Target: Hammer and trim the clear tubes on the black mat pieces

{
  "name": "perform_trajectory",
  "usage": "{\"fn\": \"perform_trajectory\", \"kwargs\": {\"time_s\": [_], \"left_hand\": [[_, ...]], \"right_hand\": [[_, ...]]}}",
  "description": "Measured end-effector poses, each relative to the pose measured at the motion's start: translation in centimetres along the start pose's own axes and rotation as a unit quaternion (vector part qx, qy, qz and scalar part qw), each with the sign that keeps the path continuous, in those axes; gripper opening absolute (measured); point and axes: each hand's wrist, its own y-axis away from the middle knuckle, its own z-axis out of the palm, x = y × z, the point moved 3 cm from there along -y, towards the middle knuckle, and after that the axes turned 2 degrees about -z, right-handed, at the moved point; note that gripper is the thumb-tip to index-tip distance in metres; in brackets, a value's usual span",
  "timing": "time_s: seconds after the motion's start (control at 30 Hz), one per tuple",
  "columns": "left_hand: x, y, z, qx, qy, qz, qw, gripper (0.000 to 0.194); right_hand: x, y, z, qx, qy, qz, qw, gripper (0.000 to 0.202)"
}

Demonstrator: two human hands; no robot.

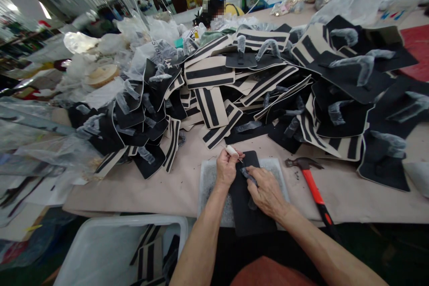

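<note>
My left hand (pixel 225 169) is closed around a tool with a short white handle (pixel 231 150) and a thin metal tip, which looks like an awl. Its tip points at a black panel (pixel 241 205) in front of me. With closed fingers, my right hand (pixel 268 190) grips a plastic-wrapped handle (pixel 247 174) on that panel. Beneath the panel lies a pale, speckled board (pixel 209 183). To the right of my hands rests a claw hammer (pixel 310 181) with a red and black grip.
A large heap of black panels (pixel 345 76) with wrapped handles and striped backs spreads across the table (pixel 161 196). At the lower left, a white bin (pixel 100 241) holds several striped pieces. Clear plastic bags (pixel 130 35) crowd the left. A person's head (pixel 212 6) shows behind the heap.
</note>
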Motion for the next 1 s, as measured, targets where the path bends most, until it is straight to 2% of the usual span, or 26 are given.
{"fn": "perform_trajectory", "kwargs": {"time_s": [0.17,0.4,0.5,0.6,0.67,0.7,0.77,0.83,0.9,0.97,1.0], "left_hand": [[0.0,0.0,0.2,0.005,-0.013,0.009,1.0,0.032],[1.0,0.7,0.5,-0.01,-0.145,0.104,0.984,0.01],[1.5,0.8,0.6,-0.037,-0.196,0.132,0.971,0.008],[1.9,1.0,0.5,-0.056,-0.218,0.152,0.963,0.01],[1.9,1.1,0.4,-0.066,-0.225,0.16,0.959,0.011],[1.9,1.2,0.4,-0.073,-0.229,0.165,0.957,0.013],[1.7,1.2,0.5,-0.094,-0.237,0.173,0.951,0.017],[1.6,1.2,0.5,-0.113,-0.241,0.18,0.947,0.02],[1.5,1.1,0.5,-0.122,-0.235,0.179,0.948,0.02],[1.5,0.9,0.4,-0.124,-0.221,0.17,0.952,0.018],[1.5,0.8,0.3,-0.126,-0.215,0.164,0.954,0.017]], "right_hand": [[-0.2,-0.6,-0.9,-0.057,0.024,-0.005,0.998,0.03],[-0.6,0.6,-0.7,-0.038,0.011,-0.014,0.999,0.039],[-0.7,1.7,-1.5,-0.001,-0.022,-0.035,0.999,0.046],[1.2,3.2,-3.7,0.095,0.011,-0.019,0.995,0.04],[3.9,4.7,-5.6,0.148,0.09,0.033,0.984,0.038],[5.5,5.5,-6.4,0.155,0.139,0.07,0.976,0.039],[8.8,7.1,-7.7,0.121,0.221,0.151,0.956,0.041],[11.3,8.6,-8.3,0.062,0.237,0.225,0.943,0.035],[12.5,9.6,-8.4,0.02,0.169,0.298,0.939,0.02],[12.4,10.1,-8.2,-0.001,-0.006,0.39,0.921,0.012],[11.9,10.1,-8.0,-0.011,-0.107,0.426,0.898,0.013]]}}
